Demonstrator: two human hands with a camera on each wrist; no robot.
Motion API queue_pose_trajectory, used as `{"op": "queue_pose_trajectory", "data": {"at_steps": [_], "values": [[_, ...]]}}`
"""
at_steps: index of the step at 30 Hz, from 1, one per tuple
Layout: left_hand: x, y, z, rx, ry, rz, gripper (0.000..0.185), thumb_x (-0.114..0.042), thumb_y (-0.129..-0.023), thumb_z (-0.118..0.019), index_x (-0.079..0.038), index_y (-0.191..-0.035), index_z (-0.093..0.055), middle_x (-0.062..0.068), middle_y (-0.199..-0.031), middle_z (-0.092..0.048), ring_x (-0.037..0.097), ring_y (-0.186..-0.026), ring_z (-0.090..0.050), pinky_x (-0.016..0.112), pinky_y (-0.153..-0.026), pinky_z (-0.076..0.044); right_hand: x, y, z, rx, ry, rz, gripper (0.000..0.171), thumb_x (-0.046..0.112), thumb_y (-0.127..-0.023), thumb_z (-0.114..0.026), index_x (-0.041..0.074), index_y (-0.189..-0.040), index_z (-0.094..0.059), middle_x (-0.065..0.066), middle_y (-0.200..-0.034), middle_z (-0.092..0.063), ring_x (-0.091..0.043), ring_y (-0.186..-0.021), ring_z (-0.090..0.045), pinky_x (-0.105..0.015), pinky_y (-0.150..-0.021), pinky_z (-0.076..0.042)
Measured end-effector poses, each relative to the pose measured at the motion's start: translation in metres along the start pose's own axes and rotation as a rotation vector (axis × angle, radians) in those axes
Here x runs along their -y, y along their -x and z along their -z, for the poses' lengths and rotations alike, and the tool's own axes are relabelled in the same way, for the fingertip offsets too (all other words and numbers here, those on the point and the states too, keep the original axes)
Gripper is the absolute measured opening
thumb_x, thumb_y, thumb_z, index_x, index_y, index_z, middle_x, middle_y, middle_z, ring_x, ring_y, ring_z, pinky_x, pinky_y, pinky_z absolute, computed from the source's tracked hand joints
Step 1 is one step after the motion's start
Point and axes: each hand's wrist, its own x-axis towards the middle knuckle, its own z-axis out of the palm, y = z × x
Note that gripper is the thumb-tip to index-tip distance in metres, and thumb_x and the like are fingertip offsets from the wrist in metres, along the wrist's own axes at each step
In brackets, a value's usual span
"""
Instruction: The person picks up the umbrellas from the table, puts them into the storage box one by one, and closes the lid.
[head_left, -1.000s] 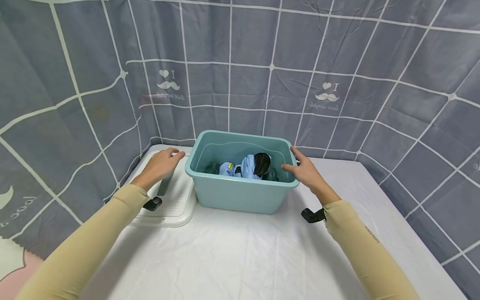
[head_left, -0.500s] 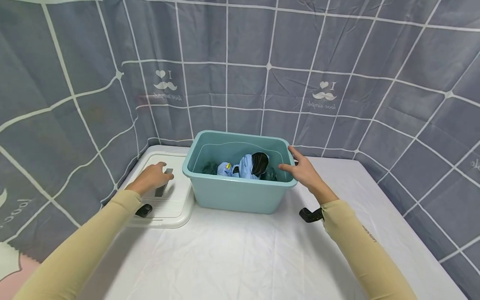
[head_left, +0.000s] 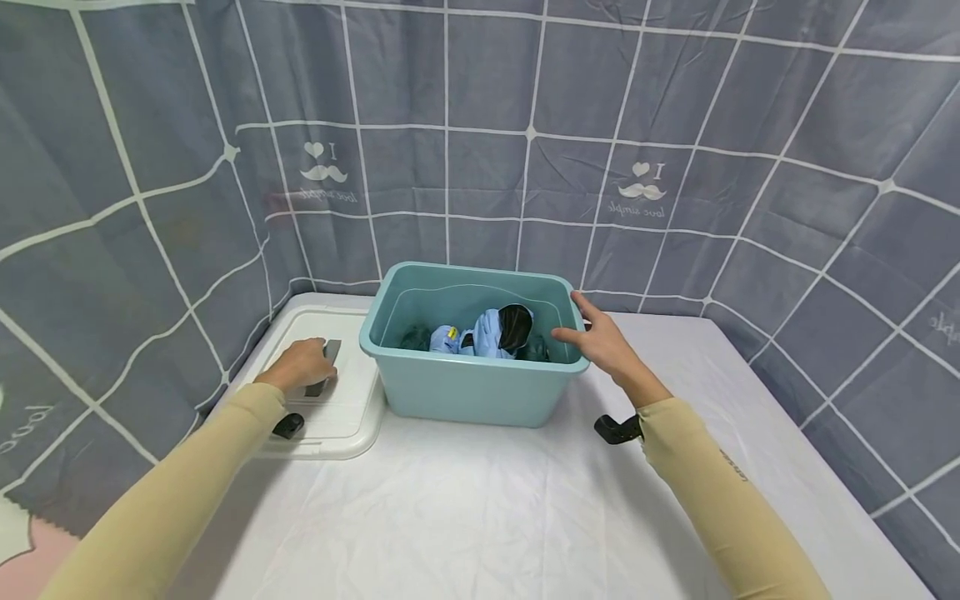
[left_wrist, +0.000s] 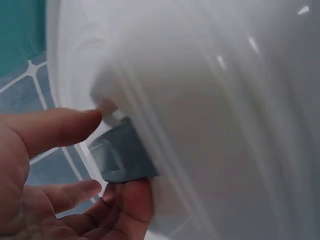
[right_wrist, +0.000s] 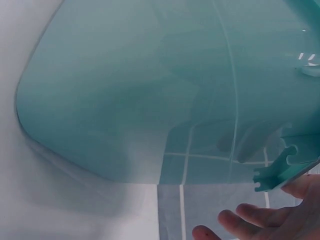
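Teal bin holds blue clothes; right hand open at rim; left hand grips lid handle.

Left wrist view blurred: white lid smeared, cut by frame. Left hand covers part of grey latch. Clothes in bin partly hidden by wall.

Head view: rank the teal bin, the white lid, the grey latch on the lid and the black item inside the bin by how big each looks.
Largest to smallest:
1. teal bin
2. white lid, partly hidden by the left hand and the bin
3. black item
4. grey latch
The last two look close; the hand covers part of the latch, so that order is unsure.
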Motion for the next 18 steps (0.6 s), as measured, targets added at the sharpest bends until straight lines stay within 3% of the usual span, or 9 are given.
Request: {"op": "queue_pose_trajectory", "data": {"at_steps": [4,8,18], "values": [[0.003,-0.003,-0.002,-0.004,-0.005,0.004,0.068,-0.012,-0.09,-0.06,0.019,-0.144,-0.035,0.042,-0.139,-0.046,0.051,-0.119,-0.053,0.057,-0.099,-0.047,0.0,0.0,-0.001,0.005,-0.004,0.005,0.091,0.034,-0.094,-0.068,0.027,-0.164,-0.01,-0.015,-0.166,-0.024,-0.039,-0.149,-0.031,-0.058,-0.112,-0.038],[0.004,-0.006,-0.001,0.004,0.003,0.009,0.071,-0.012,-0.09,-0.06,0.016,-0.148,-0.032,0.041,-0.147,-0.038,0.055,-0.129,-0.046,0.06,-0.104,-0.043,0.001,0.001,-0.001,0.0,-0.006,0.003,0.092,0.034,-0.093,-0.069,0.028,-0.164,-0.01,-0.016,-0.166,-0.025,-0.039,-0.149,-0.032,-0.058,-0.112,-0.038],[0.001,-0.005,0.014,0.011,-0.015,0.01,0.07,-0.014,-0.091,-0.062,0.016,-0.148,-0.034,0.041,-0.147,-0.038,0.056,-0.131,-0.044,0.061,-0.106,-0.041,0.002,0.002,-0.001,0.0,-0.022,-0.002,0.091,0.03,-0.094,-0.068,0.026,-0.164,-0.011,-0.016,-0.164,-0.028,-0.038,-0.147,-0.035,-0.057,-0.112,-0.039]]}}
